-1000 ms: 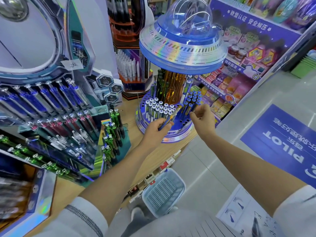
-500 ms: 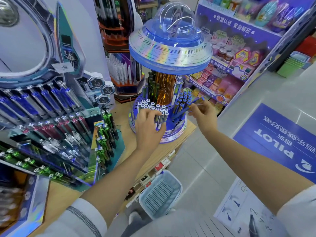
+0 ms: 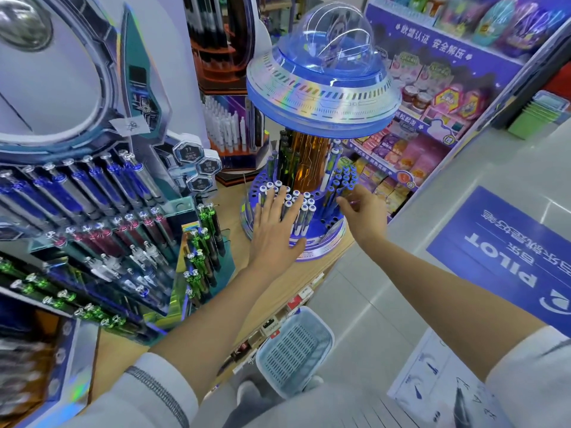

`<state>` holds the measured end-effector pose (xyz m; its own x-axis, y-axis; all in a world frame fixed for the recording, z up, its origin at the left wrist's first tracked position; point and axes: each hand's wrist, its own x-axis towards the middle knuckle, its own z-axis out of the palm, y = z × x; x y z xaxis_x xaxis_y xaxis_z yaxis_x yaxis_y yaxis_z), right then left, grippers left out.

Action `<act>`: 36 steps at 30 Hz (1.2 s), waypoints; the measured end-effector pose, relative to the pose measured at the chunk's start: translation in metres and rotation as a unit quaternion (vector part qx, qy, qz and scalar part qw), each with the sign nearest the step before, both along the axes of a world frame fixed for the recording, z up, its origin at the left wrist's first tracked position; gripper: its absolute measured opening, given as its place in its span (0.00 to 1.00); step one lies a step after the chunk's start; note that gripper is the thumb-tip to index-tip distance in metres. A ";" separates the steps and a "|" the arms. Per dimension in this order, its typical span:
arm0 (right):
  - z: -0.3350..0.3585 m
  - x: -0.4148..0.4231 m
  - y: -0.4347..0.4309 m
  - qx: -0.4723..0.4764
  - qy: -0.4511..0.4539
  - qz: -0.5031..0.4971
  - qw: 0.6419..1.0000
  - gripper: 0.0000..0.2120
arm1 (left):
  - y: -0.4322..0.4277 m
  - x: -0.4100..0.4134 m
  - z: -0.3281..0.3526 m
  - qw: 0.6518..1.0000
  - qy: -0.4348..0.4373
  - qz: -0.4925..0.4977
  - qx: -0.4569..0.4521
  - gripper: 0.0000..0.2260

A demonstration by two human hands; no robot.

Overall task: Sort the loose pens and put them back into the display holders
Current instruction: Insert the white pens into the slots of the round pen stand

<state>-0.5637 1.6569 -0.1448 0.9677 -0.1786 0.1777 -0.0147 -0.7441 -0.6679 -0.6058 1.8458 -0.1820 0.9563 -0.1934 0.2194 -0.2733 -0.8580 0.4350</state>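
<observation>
Left hand (image 3: 275, 230) lies flat, fingers straight, on white-capped pens (image 3: 304, 205) at the front of the display holder (image 3: 324, 247). Right hand (image 3: 366, 217) is at blue pens (image 3: 343, 180) on its right side; blur hides whether it grips any.

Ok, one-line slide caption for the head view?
Left hand flat on white-capped pens in the saucer-topped holder; right hand at the blue-capped pens.

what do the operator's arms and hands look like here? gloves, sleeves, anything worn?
Left hand and right hand bare: no gloves, rings or watch visible. Forearms bare too. Left sleeve is pale grey-white with a darker grey ribbed band near its cuff; right sleeve the same pale fabric, no band visible.
</observation>
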 end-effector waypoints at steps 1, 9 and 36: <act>0.000 0.000 0.001 -0.010 -0.002 0.001 1.000 0.06 | 0.000 0.000 0.000 1.000 -0.001 -0.002 -0.002 0.37; -0.007 0.004 0.003 -0.057 -0.007 0.007 0.998 0.06 | 0.001 0.001 0.000 1.000 -0.014 -0.002 0.007 0.37; -0.023 -0.001 -0.008 -0.119 -0.141 0.076 0.980 0.14 | -0.008 0.000 0.002 0.997 -0.037 0.061 0.015 0.32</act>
